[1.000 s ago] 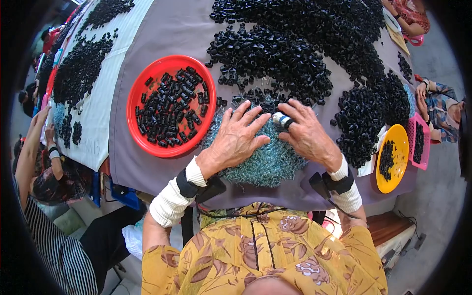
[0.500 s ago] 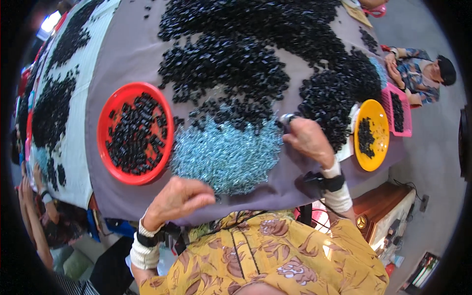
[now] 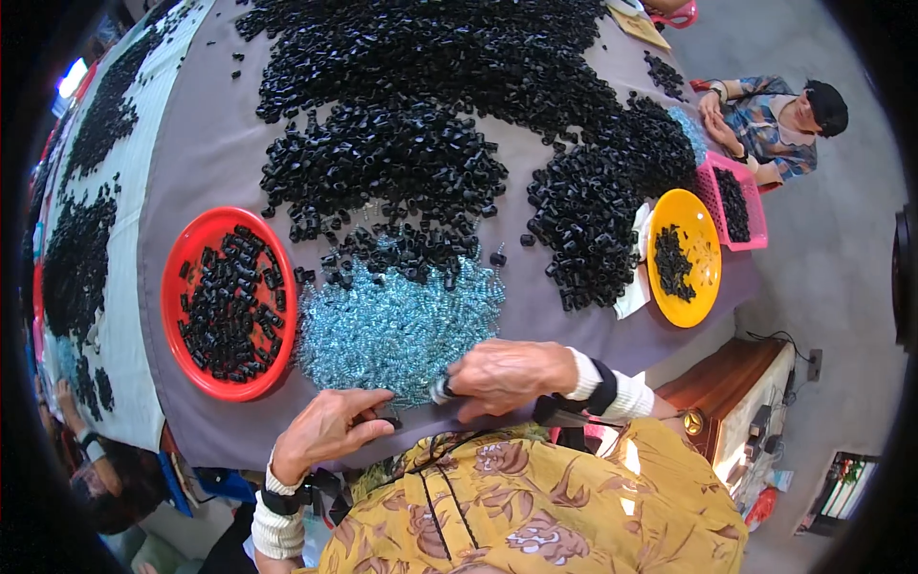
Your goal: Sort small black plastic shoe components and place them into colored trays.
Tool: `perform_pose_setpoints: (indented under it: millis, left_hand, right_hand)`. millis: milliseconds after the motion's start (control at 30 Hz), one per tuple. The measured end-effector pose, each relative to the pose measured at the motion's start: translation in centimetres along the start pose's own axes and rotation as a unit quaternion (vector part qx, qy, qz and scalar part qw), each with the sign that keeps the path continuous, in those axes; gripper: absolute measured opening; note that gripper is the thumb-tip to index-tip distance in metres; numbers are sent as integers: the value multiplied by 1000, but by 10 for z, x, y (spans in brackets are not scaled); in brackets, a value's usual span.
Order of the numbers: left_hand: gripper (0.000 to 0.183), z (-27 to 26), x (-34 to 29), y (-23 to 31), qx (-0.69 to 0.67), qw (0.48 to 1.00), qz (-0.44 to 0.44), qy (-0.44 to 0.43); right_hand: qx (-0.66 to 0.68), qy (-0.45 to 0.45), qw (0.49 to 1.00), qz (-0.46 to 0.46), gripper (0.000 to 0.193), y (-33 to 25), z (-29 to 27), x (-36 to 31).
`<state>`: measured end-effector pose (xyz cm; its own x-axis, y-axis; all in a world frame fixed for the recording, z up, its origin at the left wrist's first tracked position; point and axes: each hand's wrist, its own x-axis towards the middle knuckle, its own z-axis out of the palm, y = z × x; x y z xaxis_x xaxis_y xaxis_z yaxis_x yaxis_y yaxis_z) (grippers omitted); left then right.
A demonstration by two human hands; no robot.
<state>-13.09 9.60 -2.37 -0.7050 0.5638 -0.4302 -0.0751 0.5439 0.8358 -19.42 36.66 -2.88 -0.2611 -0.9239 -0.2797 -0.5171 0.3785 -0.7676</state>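
A heap of small pale-blue springs (image 3: pixel 397 320) lies in front of me, with black parts strewn over its far edge. At the heap's near edge, my left hand (image 3: pixel 330 429) is closed, thumb and fingers pinched on a small black plastic part (image 3: pixel 390 421). Close beside it on the right, my right hand (image 3: pixel 512 371) is closed with its fingers curled down. A small dark and silvery piece (image 3: pixel 442 388) shows at its fingertips, too small to name. To the left stands a red plate (image 3: pixel 172 330) of black cylindrical parts.
Large heaps of black plastic parts (image 3: pixel 382 158) cover the far cloth. At right stand a yellow plate (image 3: pixel 706 273) and a pink basket (image 3: pixel 755 215) with black pieces. A person (image 3: pixel 779 120) sits beyond the right edge; another person's hand (image 3: pixel 69 407) is far left.
My right hand has come from the heap's far right edge down to its near side, close to my left hand. My left hand now pinches a black part. The whole view has shifted.
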Motion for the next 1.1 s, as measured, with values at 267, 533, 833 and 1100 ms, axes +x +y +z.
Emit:
perform_pose_setpoints:
  millis: [267,533,833,1100]
  left_hand:
    - [41,-2,8,-7,56,995,72,31]
    - [28,-14,8,3,-19,995,80,52]
    - [30,-22,59,1,199,902,154,350]
    - [37,-9,65,-8,250,910,139,301]
  right_hand:
    - [-14,31,999,-7,29,0,-22,7]
    - [68,363,915,161,12,33,-65,-37]
    - [-224,327,895,206,5,89,-43,-26]
    - [-229,303,907,181,7,93,-43,-31]
